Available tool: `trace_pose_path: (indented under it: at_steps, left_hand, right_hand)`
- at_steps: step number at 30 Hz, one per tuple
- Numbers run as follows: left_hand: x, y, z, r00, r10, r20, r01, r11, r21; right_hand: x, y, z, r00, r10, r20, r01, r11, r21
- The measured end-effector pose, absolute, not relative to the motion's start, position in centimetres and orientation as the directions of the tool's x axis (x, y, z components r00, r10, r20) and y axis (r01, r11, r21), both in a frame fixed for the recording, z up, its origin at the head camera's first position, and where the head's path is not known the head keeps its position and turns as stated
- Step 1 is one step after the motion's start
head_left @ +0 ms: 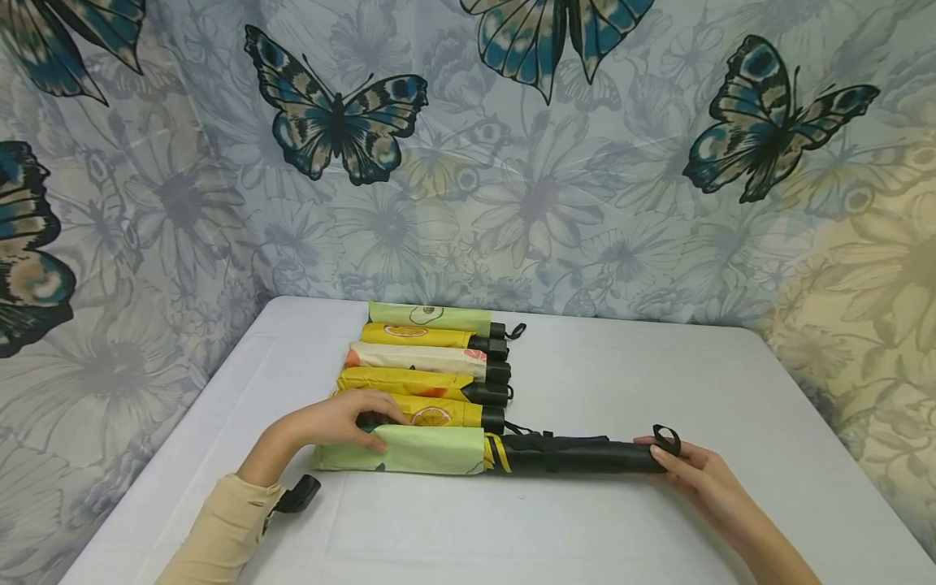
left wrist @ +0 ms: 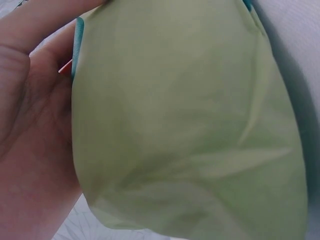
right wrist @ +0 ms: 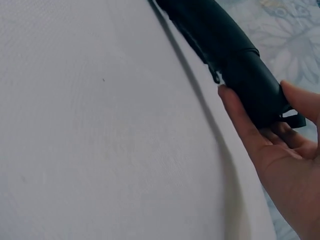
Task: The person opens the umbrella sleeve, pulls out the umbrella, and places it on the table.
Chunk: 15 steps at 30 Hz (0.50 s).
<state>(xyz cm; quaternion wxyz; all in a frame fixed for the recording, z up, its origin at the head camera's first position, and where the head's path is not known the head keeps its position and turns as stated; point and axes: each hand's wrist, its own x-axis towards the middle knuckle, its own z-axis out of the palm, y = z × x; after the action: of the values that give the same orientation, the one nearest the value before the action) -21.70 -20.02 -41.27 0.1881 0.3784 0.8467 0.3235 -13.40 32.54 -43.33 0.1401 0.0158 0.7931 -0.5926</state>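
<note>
A black folded umbrella [head_left: 570,454] with yellow stripes lies across the table's front, its left part inside a pale green sleeve [head_left: 431,451]. My left hand [head_left: 338,418] grips the sleeve from above near its left end; in the left wrist view the green cloth [left wrist: 185,110] fills most of the picture, and my fingertips are out of sight. At the far right, my right hand [head_left: 691,471] holds the umbrella's handle end, beside its black wrist loop [head_left: 667,439]. The right wrist view shows thumb and fingers around the dark handle [right wrist: 255,90].
Behind the green sleeve, several umbrellas in fruit-print sleeves lie side by side: yellow with orange slices [head_left: 446,412], yellow [head_left: 402,380], cream [head_left: 417,357], yellow [head_left: 417,335] and, farthest back, green [head_left: 431,317]. A white cloth covers the table [head_left: 621,374]; butterfly-print fabric [head_left: 541,211] hangs behind.
</note>
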Motion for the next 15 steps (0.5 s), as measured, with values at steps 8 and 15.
trace_pose_path:
  at_steps: [8, 15]
  left_hand:
    - [-21.7, -20.0, -41.2, -0.64, 0.765, -0.071, 0.522, 0.501, 0.69]
    - [-21.7, -20.0, -41.2, -0.637, 0.768, -0.068, 0.525, 0.497, 0.691]
  right_hand:
    - [-13.1, 34.9, -43.7, -0.955, -0.185, -0.233, 0.199, 0.185, -0.962]
    - [-13.0, 36.8, -43.9, -0.957, -0.236, -0.169, 0.154, 0.083, -0.985]
